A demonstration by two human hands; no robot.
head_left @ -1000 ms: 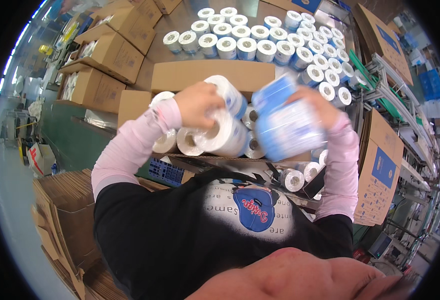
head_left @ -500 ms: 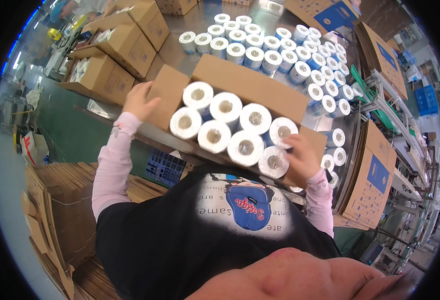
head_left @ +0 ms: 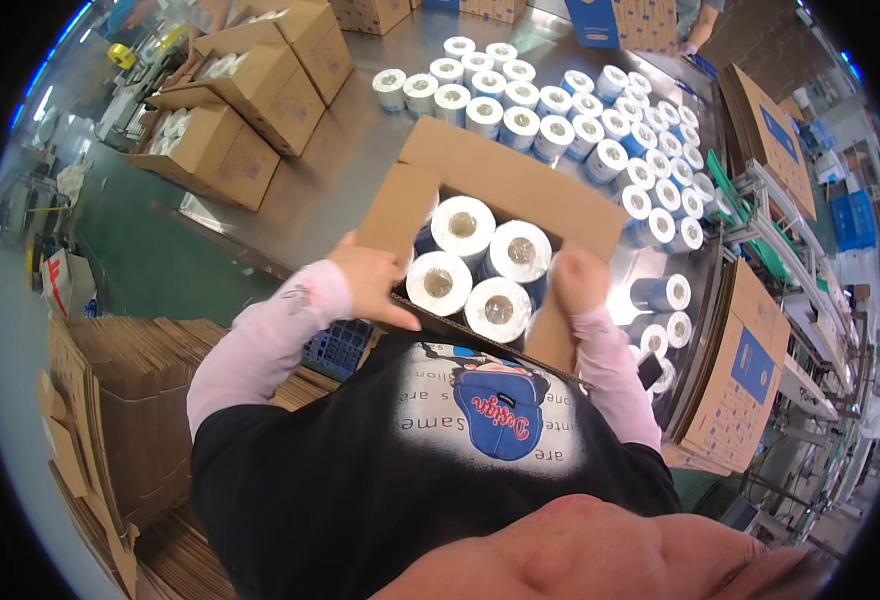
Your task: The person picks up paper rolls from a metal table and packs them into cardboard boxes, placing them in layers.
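Green floor (head_left: 150, 240) shows along the left side of a shiny metal table (head_left: 310, 190), whose near-left edge runs slantwise toward the person. Set askew at the near side of this table is an open cardboard box (head_left: 510, 175), its near edge just in front of the person's black shirt (head_left: 290, 470). Four white rolls (head_left: 518, 250) show inside it in two rows, round ends up, with a dark gap between them and the back wall. The left hand (head_left: 375, 285) lies against the box's left end, thumb stretched away from the fingers along the near corner. The right hand (head_left: 580, 280) is at the right flap (head_left: 555, 335), its fingers bent; whether they pinch the cardboard, I cannot tell. On the left, a wide stretch of bare metal separates the box from the filled boxes (head_left: 290, 110). Beyond the back flap, standing rolls (head_left: 555, 135) crowd close, leaving only a narrow strip. To the right, a few rolls on their sides (head_left: 672, 292) lie near upright cardboard (head_left: 735, 370), a tighter space.
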